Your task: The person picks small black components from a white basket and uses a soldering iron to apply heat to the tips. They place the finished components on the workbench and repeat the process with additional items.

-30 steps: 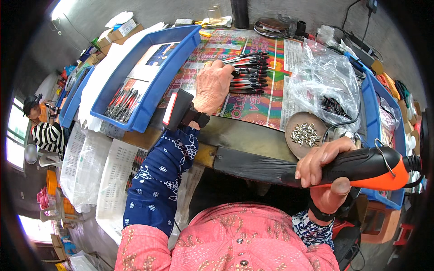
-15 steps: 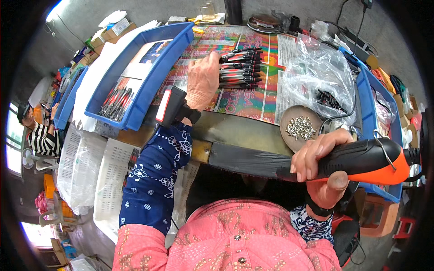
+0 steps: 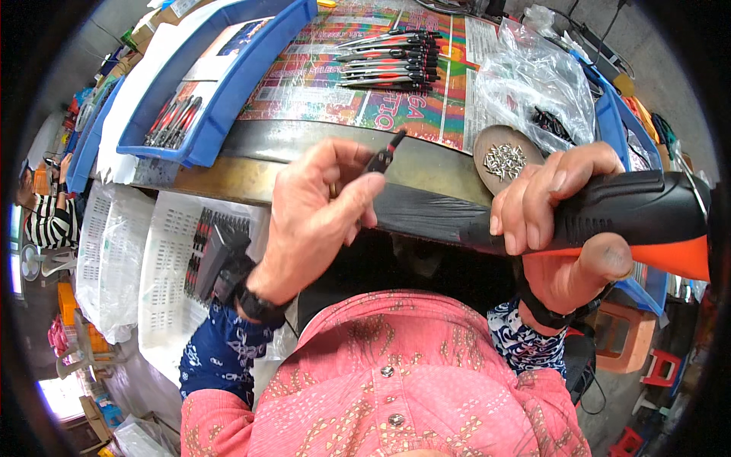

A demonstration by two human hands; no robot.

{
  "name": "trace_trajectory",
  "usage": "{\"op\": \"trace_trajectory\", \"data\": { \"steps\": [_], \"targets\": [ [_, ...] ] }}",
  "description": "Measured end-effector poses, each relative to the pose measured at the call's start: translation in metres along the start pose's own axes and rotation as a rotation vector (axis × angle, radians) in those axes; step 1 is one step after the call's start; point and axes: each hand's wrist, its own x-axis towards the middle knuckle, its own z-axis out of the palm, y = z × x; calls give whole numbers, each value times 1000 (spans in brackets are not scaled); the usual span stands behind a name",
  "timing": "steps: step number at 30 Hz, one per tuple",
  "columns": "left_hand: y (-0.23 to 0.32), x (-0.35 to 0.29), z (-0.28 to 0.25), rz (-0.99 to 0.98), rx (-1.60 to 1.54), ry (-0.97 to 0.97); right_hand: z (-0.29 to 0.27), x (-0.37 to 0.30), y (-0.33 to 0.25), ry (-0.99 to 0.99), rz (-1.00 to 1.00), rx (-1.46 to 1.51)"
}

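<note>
My left hand is drawn back over the table's near edge, thumb and fingers pinching a slim pen-shaped black-and-red piece whose dark tip points up and away. My right hand is wrapped round a thick black-and-orange electric screwdriver, lying nearly level; its front end is hidden by my fingers. Beyond that hand, a round brown dish holds many small silver screws. A row of similar black, red and silver pen-shaped pieces lies on the colourful printed sheet.
A long blue tray at the left holds more pen-shaped pieces. Below it stands a white perforated basket with further pieces. A clear plastic bag with black parts lies at the right, beside another blue tray. At far left sits another person.
My left hand has come from the row of pieces back toward me, now with one piece in it. My right hand still holds the electric screwdriver. The view has tilted downward.
</note>
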Motion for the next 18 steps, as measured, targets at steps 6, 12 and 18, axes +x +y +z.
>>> {"op": "trace_trajectory", "data": {
  "steps": [6,12,18],
  "targets": [
    [-22,-39,7,-272,-437,-57,11,4,-7,-31,50,-88],
    [-43,-48,20,-393,-625,-48,21,5,-2,-54,23,-137],
    [-48,-45,29,-447,-725,0,29,8,5,-66,19,-171]
  ]
}}
